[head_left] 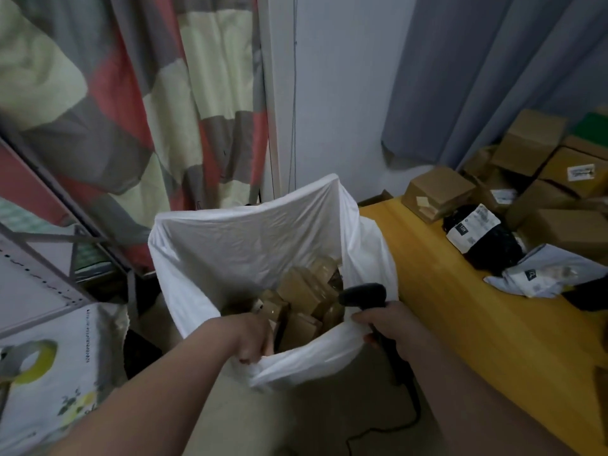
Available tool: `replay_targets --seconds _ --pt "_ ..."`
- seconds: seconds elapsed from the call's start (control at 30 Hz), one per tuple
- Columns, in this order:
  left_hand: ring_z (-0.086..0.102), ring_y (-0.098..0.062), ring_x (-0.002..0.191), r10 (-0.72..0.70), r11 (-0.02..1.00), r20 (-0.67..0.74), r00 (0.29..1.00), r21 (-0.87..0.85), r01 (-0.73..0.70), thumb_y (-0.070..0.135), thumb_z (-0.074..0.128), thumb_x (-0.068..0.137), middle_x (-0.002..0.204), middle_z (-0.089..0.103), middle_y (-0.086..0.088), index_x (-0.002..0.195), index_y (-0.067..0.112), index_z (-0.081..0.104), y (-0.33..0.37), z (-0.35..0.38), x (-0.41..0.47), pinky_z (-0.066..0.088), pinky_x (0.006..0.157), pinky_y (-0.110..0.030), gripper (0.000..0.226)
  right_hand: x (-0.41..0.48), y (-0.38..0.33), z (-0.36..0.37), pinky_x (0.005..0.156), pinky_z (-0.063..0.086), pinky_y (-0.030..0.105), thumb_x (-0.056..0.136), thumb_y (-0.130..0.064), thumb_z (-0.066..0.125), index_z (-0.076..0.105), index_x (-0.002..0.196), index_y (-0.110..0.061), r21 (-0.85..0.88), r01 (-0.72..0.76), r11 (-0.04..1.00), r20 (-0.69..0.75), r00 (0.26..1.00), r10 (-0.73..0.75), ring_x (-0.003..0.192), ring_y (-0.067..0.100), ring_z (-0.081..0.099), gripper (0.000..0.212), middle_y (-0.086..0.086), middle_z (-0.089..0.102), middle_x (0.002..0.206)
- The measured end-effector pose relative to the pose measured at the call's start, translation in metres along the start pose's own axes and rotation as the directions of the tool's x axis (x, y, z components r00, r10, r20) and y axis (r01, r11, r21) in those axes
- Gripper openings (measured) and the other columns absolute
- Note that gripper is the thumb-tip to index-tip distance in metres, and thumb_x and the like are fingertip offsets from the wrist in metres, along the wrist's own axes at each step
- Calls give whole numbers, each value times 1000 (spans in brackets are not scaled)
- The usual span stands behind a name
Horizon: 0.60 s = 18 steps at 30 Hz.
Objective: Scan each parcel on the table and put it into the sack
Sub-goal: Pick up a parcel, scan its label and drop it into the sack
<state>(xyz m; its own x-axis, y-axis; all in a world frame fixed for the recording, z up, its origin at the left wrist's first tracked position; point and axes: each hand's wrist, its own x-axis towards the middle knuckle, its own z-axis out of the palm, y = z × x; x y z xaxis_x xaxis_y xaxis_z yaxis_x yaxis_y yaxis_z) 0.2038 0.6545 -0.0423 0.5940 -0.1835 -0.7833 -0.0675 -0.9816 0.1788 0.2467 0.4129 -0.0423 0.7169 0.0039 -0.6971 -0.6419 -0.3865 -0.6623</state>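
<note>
Sack (pixel 246 232): white, mouth wide open, centre of view, just left of yellow surface (pixel 460 307). Near rim gripped by left hand (pixel 255 339), fingers curled over edge, bunching plastic. Right hand (pixel 391 327) at rim's near-right corner, clenched round handle of black scanner (pixel 363 294); scanner head over sack mouth, pointing left. Fingertips touching rim there; whether also pinching it, can't tell. Black cable (pixel 413 409) trailing from scanner down to near floor. Inside sack, btwn the two hands & slightly farther: brown boxed parcels (pixel 306 297), piled, tilted. On surface, well right of right hand: black poly parcel (pixel 493 248) w/ white label, grey-white poly parcel (pixel 546 271) nearer, brown box (pixel 437 192) at far-left end, more boxes (pixel 566 225) stacked far right. Striped curtain (pixel 164 93) behind sack, far left; grey-blue curtain (pixel 477 77) far right.
</note>
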Motion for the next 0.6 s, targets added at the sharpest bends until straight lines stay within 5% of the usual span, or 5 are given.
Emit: replay_targets --seconds 0.13,0.3,0.43,0.6 --pt "59 -19 105 9 1000 -4 1000 -27 -10 11 59 88 115 60 -1 121 27 64 6 -24 5 49 91 -27 37 -2 -1 -6 78 55 38 81 -17 76 63 104 -5 44 8 999 -26 1000 -7 83 29 67 29 18 65 100" --pt "52 -16 119 180 980 -161 970 -57 -191 19 54 96 130 57 -1 130 20 59 45 -72 4 39 96 -23 34 -14 -5 -29 52 48 28 83 -15 75 63 105 -3 194 25 981 -105 994 -5 66 23 59 28 14 63 85" --pt "58 -10 104 284 925 -417 864 -118 -360 23 57 95 113 60 7 125 29 60 98 -99 19 45 90 -22 30 -36 8 -66 64 48 34 77 -23 79 67 106 -4 297 107 949 -260 965 -27 76 29 61 37 13 64 86" --pt "56 -13 101 499 799 -507 702 -45 -600 21 59 94 99 54 8 121 22 64 192 -107 43 36 81 -19 28 -85 46 -125 58 44 34 84 -15 73 67 100 -4 419 212 883 -469 883 10 63 25 56 20 12 59 76"
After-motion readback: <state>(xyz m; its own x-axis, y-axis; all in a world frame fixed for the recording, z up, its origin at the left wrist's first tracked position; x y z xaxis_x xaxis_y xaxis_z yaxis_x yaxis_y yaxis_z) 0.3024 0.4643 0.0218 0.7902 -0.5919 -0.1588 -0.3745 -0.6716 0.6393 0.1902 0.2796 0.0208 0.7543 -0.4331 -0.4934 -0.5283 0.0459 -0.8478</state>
